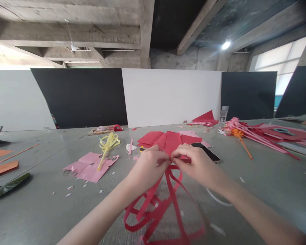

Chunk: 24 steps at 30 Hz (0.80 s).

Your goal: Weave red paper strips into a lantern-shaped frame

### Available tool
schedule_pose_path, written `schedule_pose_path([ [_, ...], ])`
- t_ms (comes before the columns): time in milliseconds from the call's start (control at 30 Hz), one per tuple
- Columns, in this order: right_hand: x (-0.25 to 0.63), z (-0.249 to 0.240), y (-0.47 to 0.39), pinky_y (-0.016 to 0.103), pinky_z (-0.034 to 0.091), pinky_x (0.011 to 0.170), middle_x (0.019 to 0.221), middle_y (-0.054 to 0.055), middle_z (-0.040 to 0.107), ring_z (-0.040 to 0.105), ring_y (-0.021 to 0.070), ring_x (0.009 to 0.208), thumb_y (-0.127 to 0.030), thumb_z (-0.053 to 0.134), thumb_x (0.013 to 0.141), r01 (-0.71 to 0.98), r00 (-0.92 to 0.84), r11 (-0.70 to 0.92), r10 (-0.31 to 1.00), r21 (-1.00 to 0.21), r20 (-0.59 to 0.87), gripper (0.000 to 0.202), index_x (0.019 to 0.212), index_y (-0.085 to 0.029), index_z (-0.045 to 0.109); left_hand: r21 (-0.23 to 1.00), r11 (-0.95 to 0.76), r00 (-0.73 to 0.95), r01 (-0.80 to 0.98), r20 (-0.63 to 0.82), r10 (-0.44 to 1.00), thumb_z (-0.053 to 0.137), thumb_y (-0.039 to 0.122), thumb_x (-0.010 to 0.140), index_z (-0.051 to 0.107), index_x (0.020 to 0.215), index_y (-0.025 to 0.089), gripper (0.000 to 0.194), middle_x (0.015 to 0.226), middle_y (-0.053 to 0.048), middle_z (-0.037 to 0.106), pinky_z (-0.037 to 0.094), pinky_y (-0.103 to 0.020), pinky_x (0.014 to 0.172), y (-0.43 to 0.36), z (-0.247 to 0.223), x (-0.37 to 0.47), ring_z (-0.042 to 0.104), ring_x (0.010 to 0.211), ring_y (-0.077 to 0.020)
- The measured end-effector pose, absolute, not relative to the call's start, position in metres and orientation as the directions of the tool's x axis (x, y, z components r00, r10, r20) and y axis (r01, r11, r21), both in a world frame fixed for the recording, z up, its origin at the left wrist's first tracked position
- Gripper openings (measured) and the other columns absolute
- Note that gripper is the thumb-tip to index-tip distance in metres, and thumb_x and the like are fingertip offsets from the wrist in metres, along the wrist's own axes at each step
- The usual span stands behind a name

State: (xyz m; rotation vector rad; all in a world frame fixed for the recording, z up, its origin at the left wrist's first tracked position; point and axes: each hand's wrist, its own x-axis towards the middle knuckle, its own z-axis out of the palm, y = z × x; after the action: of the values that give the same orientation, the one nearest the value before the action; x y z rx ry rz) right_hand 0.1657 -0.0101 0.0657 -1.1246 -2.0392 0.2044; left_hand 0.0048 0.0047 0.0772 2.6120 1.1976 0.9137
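In the head view, my left hand [149,163] and my right hand [196,161] meet at the middle, their fingertips pinched close together. Between them is the gathered point of a bunch of narrow red paper strips [156,216], which hang in loops toward me over the table. A wide red paper piece [172,141] rises just beyond my fingers. Behind it lie red paper sheets [149,139]. The exact spot under my fingertips is too small to make out. A phone [207,152] lies beside my right hand.
To the left, a yellow paper-strip flower [109,143] rests on a cut pink sheet [88,170]. An orange paper flower [238,133] and pink strips [260,139] lie right, near scissors [284,130]. Paper scraps dot the grey table [51,217]; panels [172,98] stand behind.
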Motion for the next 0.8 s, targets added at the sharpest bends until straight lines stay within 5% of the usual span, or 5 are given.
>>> schedule_pose_path([
  [400,0.1664,0.0691,-0.0156,0.026,0.040,0.061,0.077,0.002,0.059,0.054,0.0143,0.071,-0.017,0.042,0.080,0.667,-0.326,0.541,0.830,-0.512,0.452,0.019,0.076,-0.022,0.059,0.430,-0.706,0.618,0.563,0.349,0.705,0.039,0.016,0.076,0.064,0.071,0.020,0.027,0.065,0.000,0.054,0.033,-0.023,0.056,0.0081,0.0814,-0.0023,0.045,0.060,-0.0108],
  [800,0.1678,0.0739,-0.0154,0.024,0.039,0.060,0.078,0.000,0.063,0.055,0.0142,0.070,-0.021,0.044,0.078,0.601,-0.324,0.515,0.856,-0.612,0.403,0.016,0.078,-0.022,0.060,0.569,-0.590,0.497,0.572,0.332,0.802,0.047,0.030,0.074,0.065,0.075,0.021,0.020,0.070,-0.001,0.059,0.037,-0.025,0.061,0.0140,0.0767,-0.0011,0.051,0.065,-0.0129],
])
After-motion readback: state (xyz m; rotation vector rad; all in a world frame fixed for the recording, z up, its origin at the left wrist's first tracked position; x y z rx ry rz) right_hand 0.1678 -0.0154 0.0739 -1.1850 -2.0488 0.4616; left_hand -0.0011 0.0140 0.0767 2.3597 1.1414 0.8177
